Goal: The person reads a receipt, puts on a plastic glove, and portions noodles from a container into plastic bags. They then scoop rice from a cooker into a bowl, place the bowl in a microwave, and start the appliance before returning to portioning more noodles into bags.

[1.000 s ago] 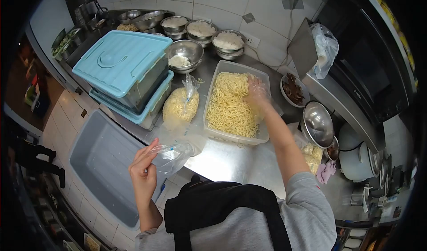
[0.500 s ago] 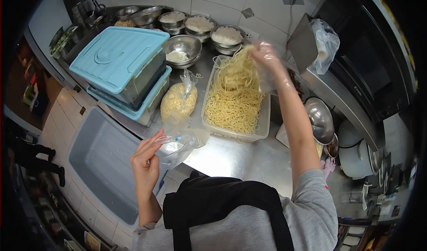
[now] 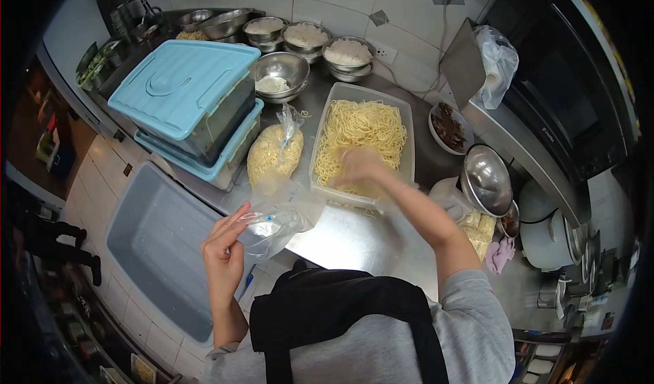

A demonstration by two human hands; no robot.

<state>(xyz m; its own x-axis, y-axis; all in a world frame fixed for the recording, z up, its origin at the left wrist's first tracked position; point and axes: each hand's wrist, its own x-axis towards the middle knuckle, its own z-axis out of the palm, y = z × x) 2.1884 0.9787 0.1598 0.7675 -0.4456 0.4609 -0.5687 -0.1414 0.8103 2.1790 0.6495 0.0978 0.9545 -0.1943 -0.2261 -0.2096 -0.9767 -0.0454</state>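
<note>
A clear rectangular tub (image 3: 411, 122) full of yellow noodles (image 3: 364, 122) stands on the steel counter. Over the noodles near the tub's front is my right hand (image 3: 361, 166), in what looks like a clear glove; it is smeared by motion and its fingers cannot be made out. My left hand (image 3: 223, 242) pinches the edge of a clear plastic bag (image 3: 269, 231), which hangs at the counter's front edge, left of the tub. A tied bag of noodles (image 3: 274, 154) lies between the tub and the blue-lidded boxes (image 3: 184, 84).
Bowls of white food (image 3: 347, 52) line the wall, with a steel bowl (image 3: 281, 74) before them. A grey bin (image 3: 160, 241) is at the lower left. Right of the tub are a bowl of dark pieces (image 3: 449, 129), a steel bowl (image 3: 487, 180) and a pink cloth (image 3: 501, 254).
My right hand has come down from the tub's back right corner, where it was lifting noodles, to the noodles near the front. My left hand stays at the bag.
</note>
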